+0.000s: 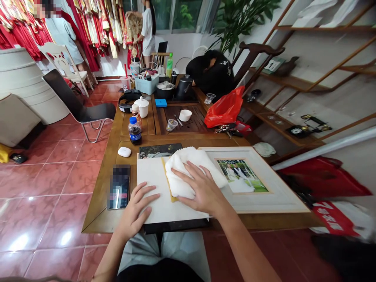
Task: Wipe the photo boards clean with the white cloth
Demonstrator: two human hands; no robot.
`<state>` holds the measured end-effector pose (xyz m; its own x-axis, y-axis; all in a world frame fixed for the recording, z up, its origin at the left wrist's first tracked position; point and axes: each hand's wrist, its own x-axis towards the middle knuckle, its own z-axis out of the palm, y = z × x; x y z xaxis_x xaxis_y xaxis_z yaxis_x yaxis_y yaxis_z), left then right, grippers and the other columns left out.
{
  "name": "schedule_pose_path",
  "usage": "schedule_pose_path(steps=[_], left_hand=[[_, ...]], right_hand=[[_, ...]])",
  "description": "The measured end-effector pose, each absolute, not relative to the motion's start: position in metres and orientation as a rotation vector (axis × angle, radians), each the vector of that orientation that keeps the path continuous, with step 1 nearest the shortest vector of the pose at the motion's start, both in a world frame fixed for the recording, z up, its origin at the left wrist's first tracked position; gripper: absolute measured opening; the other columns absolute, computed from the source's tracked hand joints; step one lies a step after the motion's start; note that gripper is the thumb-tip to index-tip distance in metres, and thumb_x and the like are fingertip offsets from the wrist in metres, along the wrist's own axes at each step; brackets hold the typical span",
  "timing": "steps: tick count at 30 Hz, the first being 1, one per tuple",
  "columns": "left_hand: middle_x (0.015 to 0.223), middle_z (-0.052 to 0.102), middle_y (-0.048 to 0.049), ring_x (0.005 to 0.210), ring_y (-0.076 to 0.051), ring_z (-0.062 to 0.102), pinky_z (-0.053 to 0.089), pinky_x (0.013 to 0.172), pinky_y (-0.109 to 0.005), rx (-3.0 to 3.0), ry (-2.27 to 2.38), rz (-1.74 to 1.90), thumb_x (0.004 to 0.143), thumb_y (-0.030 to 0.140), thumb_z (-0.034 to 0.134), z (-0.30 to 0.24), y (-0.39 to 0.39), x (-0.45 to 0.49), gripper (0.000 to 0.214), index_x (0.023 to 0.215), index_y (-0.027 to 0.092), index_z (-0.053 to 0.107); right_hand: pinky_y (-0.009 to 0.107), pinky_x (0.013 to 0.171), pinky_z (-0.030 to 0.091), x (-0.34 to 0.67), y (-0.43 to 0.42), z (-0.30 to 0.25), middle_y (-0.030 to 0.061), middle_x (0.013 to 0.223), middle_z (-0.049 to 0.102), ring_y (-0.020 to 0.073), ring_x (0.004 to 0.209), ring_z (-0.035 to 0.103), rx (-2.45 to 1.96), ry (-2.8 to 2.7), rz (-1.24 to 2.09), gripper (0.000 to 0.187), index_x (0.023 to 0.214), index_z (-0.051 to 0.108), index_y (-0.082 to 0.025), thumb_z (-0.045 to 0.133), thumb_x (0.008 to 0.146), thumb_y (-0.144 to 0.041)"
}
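Observation:
A folded white towel (182,176) lies bunched on a white board (152,203) at the table's near edge. My right hand (201,188) rests on the towel with its fingers spread, pressing down from above. On the board's left part, my left hand (139,211) lies with fingers stretched out and apart. A yellow strip (168,182) shows along the towel's left side; what it belongs to is partly hidden. A framed wedding photo (288,201) with a wide white mat lies right of the towel. Behind the board, a dark picture (158,150) is partly covered.
A phone (119,188), a white earbud case (124,151) and a cola bottle (134,131) stand along the left. Farther back are a tea tray (173,111), a red plastic bag (225,107) and keys (226,128). Someone in black leans on the far end (210,74).

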<state>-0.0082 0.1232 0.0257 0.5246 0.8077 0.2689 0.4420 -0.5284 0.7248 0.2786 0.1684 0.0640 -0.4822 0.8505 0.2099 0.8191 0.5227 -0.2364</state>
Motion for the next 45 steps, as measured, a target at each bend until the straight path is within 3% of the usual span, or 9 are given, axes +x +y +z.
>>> schedule_pose_path(steps=[12,19,30,38,45], left_hand=[[0.155,0.045,-0.0069,0.15,-0.031,0.024,0.026,0.123,-0.054,2.181,1.007,0.847,0.105,0.029,0.041,0.026,0.122,-0.006,0.044,0.147,0.028,0.052],[0.156,0.044,-0.0069,0.15,-0.031,0.025,0.026,0.123,-0.055,2.177,1.005,0.842,0.105,0.029,0.04,0.026,0.123,-0.007,0.042,0.145,0.027,0.055],[0.157,0.041,-0.0055,0.151,-0.029,0.021,0.024,0.124,-0.053,2.19,0.995,0.844,0.105,0.025,0.04,0.025,0.122,-0.007,0.042,0.146,0.028,0.053],[0.155,0.043,-0.0063,0.15,-0.03,0.023,0.024,0.123,-0.053,2.173,0.991,0.855,0.105,0.026,0.041,0.027,0.122,-0.006,0.042,0.145,0.028,0.054],[0.157,0.041,-0.006,0.151,-0.03,0.021,0.022,0.124,-0.054,2.174,0.991,0.829,0.105,0.025,0.04,0.026,0.122,-0.006,0.043,0.146,0.028,0.053]], right_hand=[[0.065,0.113,0.022,0.274,0.124,0.068,0.0119,0.151,0.05,0.044,0.147,0.031,-1.142,-2.637,0.236,0.089,0.153,0.045,-0.034,0.072,0.069,-0.048],[0.065,0.115,0.022,0.273,0.133,0.068,0.0136,0.152,0.049,0.0432,0.147,0.032,-1.238,-2.601,0.23,0.091,0.152,0.047,-0.033,0.075,0.066,-0.046],[0.066,0.117,0.02,0.262,0.161,0.071,0.0143,0.163,0.033,0.0404,0.152,0.022,-1.302,-2.556,0.213,0.084,0.151,0.048,-0.032,0.075,0.072,-0.042],[0.068,0.116,0.018,0.271,0.117,0.064,0.0142,0.166,0.026,0.0448,0.152,0.019,-1.219,-2.592,0.207,0.093,0.152,0.046,-0.033,0.074,0.064,-0.04],[0.065,0.117,0.019,0.277,0.137,0.063,0.0134,0.161,0.037,0.0424,0.15,0.025,-1.303,-2.562,0.222,0.088,0.153,0.045,-0.032,0.074,0.07,-0.042]])
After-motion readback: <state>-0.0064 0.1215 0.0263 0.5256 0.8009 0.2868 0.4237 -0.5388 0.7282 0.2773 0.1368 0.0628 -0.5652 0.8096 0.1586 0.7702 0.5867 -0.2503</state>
